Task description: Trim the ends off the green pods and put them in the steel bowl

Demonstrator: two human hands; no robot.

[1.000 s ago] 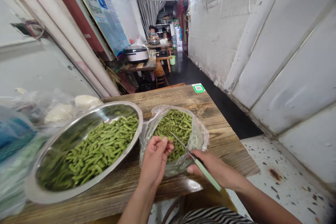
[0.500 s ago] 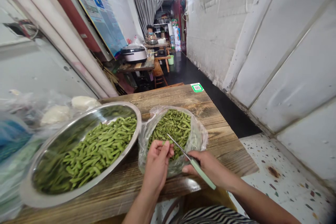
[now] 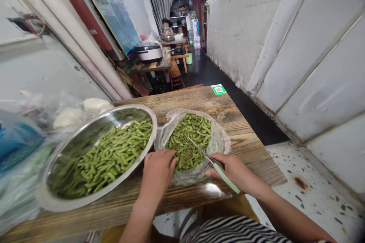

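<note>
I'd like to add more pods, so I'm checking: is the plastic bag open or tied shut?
Open: the plastic bag has its mouth spread wide, and the green pods inside lie uncovered.

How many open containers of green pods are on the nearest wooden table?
2: a silver metal basin on the left and a clear, crinkled plastic bag to its right. More may be hidden.
</note>
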